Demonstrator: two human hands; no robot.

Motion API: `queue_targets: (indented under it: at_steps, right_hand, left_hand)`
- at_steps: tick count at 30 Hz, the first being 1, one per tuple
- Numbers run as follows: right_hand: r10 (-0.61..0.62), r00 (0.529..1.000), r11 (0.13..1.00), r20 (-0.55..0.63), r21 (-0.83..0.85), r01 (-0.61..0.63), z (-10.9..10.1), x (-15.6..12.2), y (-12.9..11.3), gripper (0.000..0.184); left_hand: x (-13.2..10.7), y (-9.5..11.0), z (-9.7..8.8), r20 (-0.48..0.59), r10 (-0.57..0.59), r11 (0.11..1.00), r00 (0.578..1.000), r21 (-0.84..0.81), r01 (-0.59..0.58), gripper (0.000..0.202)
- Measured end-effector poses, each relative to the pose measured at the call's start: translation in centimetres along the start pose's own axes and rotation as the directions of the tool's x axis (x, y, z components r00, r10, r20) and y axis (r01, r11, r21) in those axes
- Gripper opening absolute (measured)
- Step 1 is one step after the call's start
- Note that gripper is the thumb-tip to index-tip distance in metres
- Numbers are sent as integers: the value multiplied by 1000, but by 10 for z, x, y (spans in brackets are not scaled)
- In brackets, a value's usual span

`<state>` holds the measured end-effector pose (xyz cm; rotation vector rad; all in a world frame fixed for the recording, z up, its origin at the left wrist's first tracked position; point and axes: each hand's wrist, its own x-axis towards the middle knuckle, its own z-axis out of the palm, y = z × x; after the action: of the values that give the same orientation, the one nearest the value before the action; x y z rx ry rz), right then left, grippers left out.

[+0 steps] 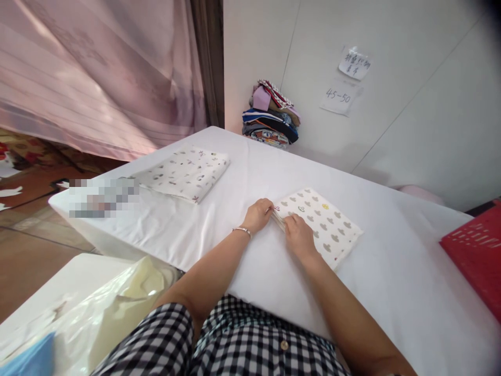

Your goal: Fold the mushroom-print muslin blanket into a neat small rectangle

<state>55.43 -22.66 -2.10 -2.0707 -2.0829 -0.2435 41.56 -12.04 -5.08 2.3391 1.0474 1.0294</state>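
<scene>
A folded white cloth (329,222) with grey cloud-like prints lies on the white-covered table in front of me. My left hand (259,215) pinches its near left corner, thumb and fingers pressed together on the layered edge. Close beside it, my right hand (300,235) grips the same edge a little further right, fingers over the top. The right part of the cloth rests flat on the table. A second folded white cloth (188,174) with small scattered prints lies to the left, apart from both hands.
The white table (250,172) reaches to the wall. A stack of folded fabrics (272,115) stands at the back, below paper signs (337,98). A red plastic basket (475,245) is at right. Plastic bags (121,308) lie on a white surface at lower left; a pink curtain (117,68) hangs behind.
</scene>
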Motion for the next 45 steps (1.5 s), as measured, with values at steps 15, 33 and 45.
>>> queue_targets:
  at_steps: [15, 33, 45]
  right_hand:
    - [74, 997, 991, 8, 113, -74, 6, 4, 6, 17]
    - [53, 996, 999, 70, -17, -52, -5, -5, 2, 19]
    - [-6, 995, 1000, 98, -16, 8, -5, -6, 1, 24]
  left_hand:
    - [-9, -3, 4, 64, 71, 994, 995, 80, -76, 29]
    - [-4, 3, -1, 78, 154, 973, 985, 159, -165, 23]
    - [-4, 0, -6, 97, 126, 988, 987, 77, -134, 16]
